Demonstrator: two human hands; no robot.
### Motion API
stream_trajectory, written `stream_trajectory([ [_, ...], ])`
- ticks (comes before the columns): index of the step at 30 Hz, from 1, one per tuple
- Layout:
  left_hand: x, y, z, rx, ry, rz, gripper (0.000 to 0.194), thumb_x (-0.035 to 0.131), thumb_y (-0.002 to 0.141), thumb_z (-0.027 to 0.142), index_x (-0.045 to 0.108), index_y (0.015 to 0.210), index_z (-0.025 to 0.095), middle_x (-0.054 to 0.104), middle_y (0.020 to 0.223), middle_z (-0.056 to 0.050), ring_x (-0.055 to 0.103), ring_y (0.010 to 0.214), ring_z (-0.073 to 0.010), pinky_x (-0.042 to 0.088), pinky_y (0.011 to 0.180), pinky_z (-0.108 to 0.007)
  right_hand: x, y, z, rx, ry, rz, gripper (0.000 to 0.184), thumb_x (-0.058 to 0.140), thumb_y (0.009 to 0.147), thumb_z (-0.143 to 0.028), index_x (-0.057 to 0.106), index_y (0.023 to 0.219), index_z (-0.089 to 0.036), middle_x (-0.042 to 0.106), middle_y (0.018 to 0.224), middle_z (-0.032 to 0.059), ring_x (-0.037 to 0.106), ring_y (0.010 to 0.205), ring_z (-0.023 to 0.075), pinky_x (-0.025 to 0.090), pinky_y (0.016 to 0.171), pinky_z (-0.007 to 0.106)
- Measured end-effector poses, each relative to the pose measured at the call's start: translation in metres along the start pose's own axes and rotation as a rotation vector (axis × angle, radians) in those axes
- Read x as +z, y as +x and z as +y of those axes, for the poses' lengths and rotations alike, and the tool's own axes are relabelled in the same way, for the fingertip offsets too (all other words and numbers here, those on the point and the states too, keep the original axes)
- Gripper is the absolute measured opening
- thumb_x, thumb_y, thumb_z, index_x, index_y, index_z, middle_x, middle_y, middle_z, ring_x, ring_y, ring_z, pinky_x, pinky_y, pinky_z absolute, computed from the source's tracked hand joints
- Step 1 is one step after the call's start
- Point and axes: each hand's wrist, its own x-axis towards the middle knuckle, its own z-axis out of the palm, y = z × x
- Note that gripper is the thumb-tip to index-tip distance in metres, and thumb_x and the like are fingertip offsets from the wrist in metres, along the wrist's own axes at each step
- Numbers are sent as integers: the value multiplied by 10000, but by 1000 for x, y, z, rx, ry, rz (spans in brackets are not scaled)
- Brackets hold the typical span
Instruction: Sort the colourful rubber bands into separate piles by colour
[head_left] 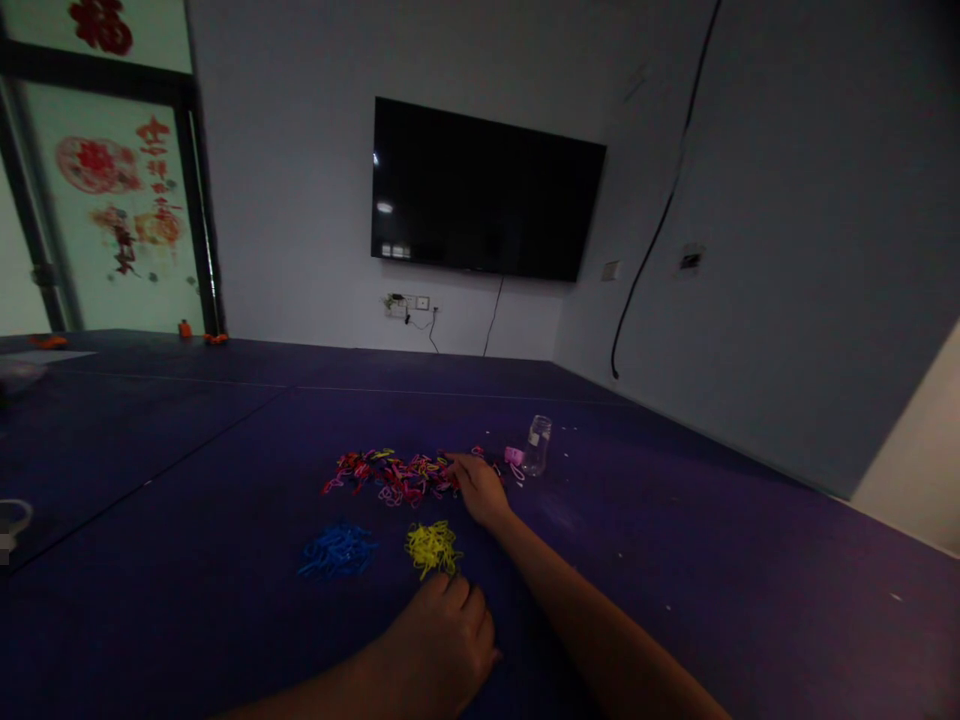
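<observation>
A loose mixed pile of small rubber bands, mostly red and pink with some yellow and dark ones, lies on the purple surface. My right hand reaches over its right end, fingers stretched out and touching the bands. Nearer to me sits a heap of yellow rubber bands, and left of it a heap of blue rubber bands. My left hand rests just below the yellow heap with its fingers curled in; whatever is inside them is hidden.
A clear plastic bottle stands right of the mixed pile, beside a pink piece. Small white scraps dot the surface. Orange objects lie by the door. A television hangs on the far wall, and a black cable dangles at right.
</observation>
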Motion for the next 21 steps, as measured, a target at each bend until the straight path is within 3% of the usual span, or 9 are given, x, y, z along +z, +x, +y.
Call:
stream_trajectory([
  [6, -3, 0, -3, 8, -72, 16, 220, 449, 917, 315, 573, 904, 134, 628, 915, -71, 531, 850, -203, 366, 648, -324, 1, 0, 2, 62, -114, -31, 402, 355, 871, -200, 625, 1169, -208, 684, 1061, 54, 599, 1009, 194, 409, 923, 306],
  [14, 1, 1, -5, -11, -143, 53, 175, 468, 899, 297, 559, 862, 152, 620, 894, -46, 516, 836, -185, 371, 685, -328, -2, -1, 5, 185, -250, 96, 387, 406, 821, -135, 651, 1118, -169, 685, 1060, 69, 607, 1007, 190, 412, 923, 295],
  [17, 0, 1, -5, -8, -139, 49, 178, 476, 894, 304, 563, 868, 152, 625, 899, -44, 516, 838, -189, 371, 678, -330, -1, 0, 6, 120, -204, 105, 406, 408, 799, -90, 653, 1115, -163, 688, 1052, 70, 605, 1006, 180, 416, 924, 289],
  [21, -3, 0, -5, -6, -143, 27, 176, 467, 896, 297, 566, 882, 152, 624, 909, -52, 518, 841, -193, 370, 665, -328, 1, 1, 6, -67, -122, 18, 484, 408, 735, -19, 656, 1112, -191, 686, 1059, 57, 594, 1015, 167, 418, 932, 298],
])
